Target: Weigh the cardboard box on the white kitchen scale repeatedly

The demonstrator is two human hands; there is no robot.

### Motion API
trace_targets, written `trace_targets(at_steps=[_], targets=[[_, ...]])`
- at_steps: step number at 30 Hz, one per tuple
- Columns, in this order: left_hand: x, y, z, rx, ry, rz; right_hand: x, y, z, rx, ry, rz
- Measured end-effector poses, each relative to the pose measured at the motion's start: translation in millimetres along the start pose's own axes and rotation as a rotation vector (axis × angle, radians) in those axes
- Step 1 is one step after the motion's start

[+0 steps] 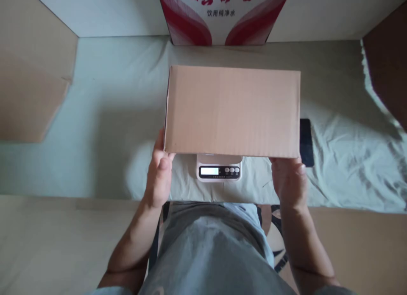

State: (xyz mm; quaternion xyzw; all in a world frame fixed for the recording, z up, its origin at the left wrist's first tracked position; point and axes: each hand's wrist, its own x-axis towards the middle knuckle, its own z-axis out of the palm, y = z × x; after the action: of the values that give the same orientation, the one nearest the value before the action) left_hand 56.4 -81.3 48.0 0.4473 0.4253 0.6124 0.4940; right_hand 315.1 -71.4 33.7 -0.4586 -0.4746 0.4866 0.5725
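Note:
A plain brown cardboard box (233,112) is held level between my two hands, over a small white digital scale (219,172). My left hand (160,174) grips the box's near left corner, thumb in front and fingers along the side. At the near right corner my right hand (289,180) grips it, its fingers partly hidden underneath. The scale's lit display and buttons show below the box's near edge, while most of its platform is covered. Whether the box touches the scale I cannot tell.
A dark phone (306,143) lies right of the box, partly hidden by it. The green cloth (121,116) covers the surface. A red and white printed carton (219,27) stands at the back. Cardboard panels rise at left (32,66) and right (388,70).

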Motion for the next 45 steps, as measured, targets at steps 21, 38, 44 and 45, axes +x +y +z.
trace_targets(at_steps=[21,38,44,45], targets=[[-17.4,-12.1,-11.6,0.038,0.086,-0.081,-7.2,8.7,-1.6,-0.029,0.073,0.053],[-32.9,-19.3,-20.2,0.073,0.142,-0.114,-11.9,18.9,-12.1,0.059,0.100,0.080],[-33.2,-13.2,-7.3,0.182,0.091,-0.145,-11.1,16.0,3.1,0.095,0.126,0.034],[-29.3,-10.9,-6.2,0.191,0.089,-0.130,-8.5,12.8,6.3,0.100,0.135,0.035]])
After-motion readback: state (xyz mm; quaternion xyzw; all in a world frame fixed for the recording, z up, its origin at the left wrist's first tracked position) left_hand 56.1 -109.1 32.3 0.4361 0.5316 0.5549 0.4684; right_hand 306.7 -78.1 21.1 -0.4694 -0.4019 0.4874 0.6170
